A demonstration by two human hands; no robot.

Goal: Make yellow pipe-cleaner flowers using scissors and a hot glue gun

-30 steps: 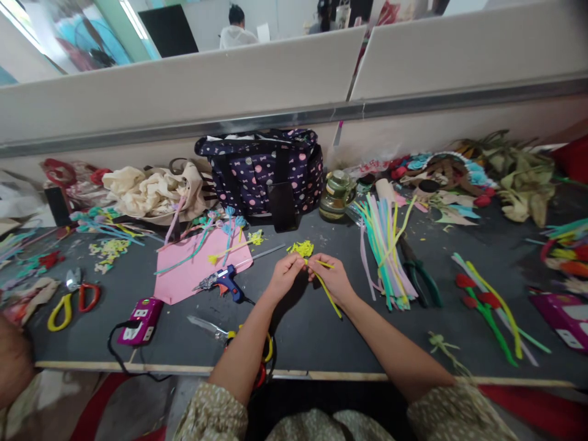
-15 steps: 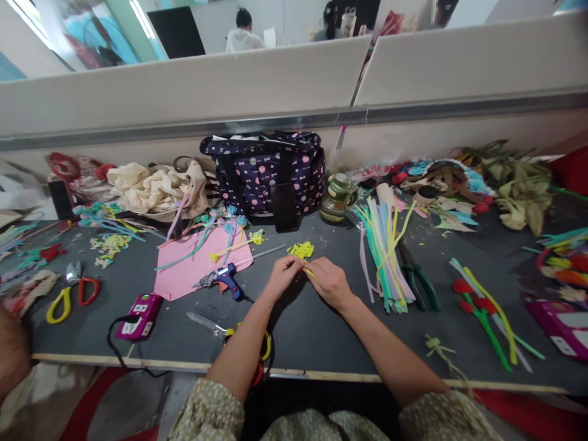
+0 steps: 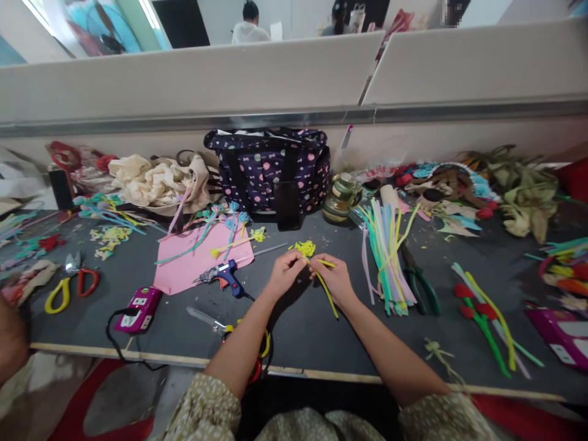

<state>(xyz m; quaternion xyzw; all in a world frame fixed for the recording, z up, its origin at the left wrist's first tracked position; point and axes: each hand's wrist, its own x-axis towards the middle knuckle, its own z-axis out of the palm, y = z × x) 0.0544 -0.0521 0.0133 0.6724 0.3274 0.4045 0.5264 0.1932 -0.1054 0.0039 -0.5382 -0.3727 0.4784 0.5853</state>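
Note:
Near the middle of the dark table, my left hand (image 3: 285, 274) and my right hand (image 3: 331, 277) are close together, both with bent fingers. A yellow pipe cleaner (image 3: 327, 295) is bent at my right hand's fingertips, one part hanging down towards me and a short part sticking out to the right. My left fingertips are pinched at its end; what exactly they hold is too small to tell. Just beyond the fingers lies a pile of small yellow pieces (image 3: 305, 247). To the left, a blue glue gun (image 3: 229, 278) rests beside a pink sheet (image 3: 177, 269).
Pipe cleaners (image 3: 388, 263) and green-handled pliers (image 3: 421, 285) lie to the right. Scissors (image 3: 265, 343) are partly under my left forearm. A patterned bag (image 3: 261, 171), a phone (image 3: 288, 205) and a jar (image 3: 340, 197) stand behind. Another person's arm (image 3: 11, 334) is at the left edge.
The yellow pipe cleaner now shows a long part hanging down and a short part to the right; before, it was mostly hidden by my right hand. The camera view has shifted slightly.

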